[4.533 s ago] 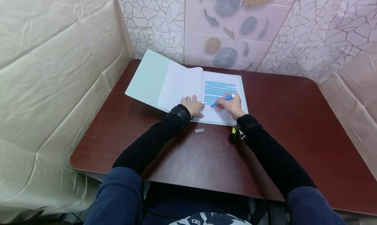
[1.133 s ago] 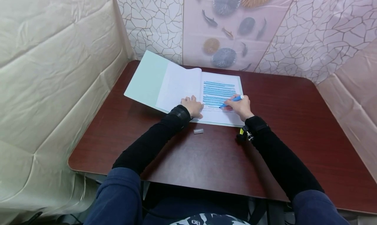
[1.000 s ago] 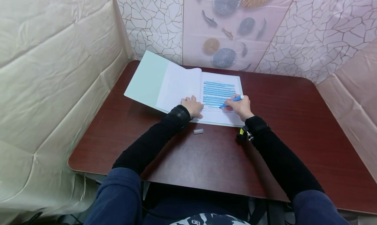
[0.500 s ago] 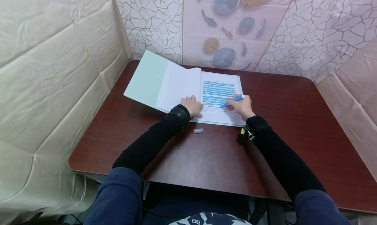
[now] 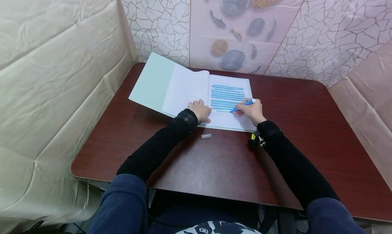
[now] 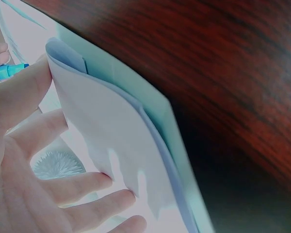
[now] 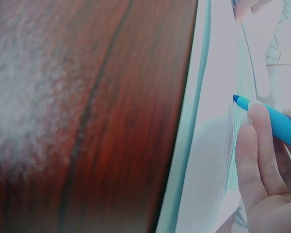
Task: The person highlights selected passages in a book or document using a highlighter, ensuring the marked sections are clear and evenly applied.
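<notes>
A pale green folder (image 5: 152, 82) lies open with white pages inside. Its right-hand page (image 5: 220, 120) carries several lines of text coloured over in blue. My right hand (image 5: 252, 111) pinches a blue highlighter (image 5: 245, 103), tip down at the lower coloured lines; in the right wrist view the dark tip of the highlighter (image 7: 276, 119) meets the page. Near the fold, my left hand (image 5: 199, 111) rests on the pages with fingers spread. The left wrist view shows the straight fingers (image 6: 82, 187) of that hand against the curved, turned-over sheets (image 6: 106, 111).
A small grey cap-like piece (image 5: 206, 136) lies on the brown table (image 5: 190, 162), just in front of the folder. Beyond the table's back edge hangs a patterned cloth (image 5: 232, 33). Pale padded fabric (image 5: 61, 74) stands along the left side.
Over the earlier frames my right hand has slid the highlighter rightward along a lower line, only slightly in the last half second. My left hand and the folder stay in place.
</notes>
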Demonstrator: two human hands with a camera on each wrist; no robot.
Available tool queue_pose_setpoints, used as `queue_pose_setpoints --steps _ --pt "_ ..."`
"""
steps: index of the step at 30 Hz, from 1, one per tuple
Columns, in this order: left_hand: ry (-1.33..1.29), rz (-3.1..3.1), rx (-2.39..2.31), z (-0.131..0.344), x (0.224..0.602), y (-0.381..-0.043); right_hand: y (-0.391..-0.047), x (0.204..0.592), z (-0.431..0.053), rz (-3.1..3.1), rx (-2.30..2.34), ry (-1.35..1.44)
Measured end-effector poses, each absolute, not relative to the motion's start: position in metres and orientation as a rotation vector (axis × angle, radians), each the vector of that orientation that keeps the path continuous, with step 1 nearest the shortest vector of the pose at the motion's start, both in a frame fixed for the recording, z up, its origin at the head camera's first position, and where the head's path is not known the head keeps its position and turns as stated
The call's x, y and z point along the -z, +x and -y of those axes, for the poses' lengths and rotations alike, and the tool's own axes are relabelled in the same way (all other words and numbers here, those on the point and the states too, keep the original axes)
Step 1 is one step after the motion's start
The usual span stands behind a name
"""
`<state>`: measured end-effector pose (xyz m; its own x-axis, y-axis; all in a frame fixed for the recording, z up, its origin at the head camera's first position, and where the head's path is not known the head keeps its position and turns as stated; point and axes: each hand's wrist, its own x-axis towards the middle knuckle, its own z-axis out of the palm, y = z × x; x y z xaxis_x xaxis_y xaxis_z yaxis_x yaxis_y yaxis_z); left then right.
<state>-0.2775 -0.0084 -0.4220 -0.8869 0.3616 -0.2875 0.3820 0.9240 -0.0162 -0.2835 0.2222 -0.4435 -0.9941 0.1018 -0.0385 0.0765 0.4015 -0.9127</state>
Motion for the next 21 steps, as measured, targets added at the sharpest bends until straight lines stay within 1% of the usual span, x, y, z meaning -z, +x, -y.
queue_pose_setpoints --steps 21 --pt "0.552 -2.793 0.098 0.0079 0.4217 -0.2775 -0.2828 0.4440 -0.2264 2.611 -1.703 -0.188"
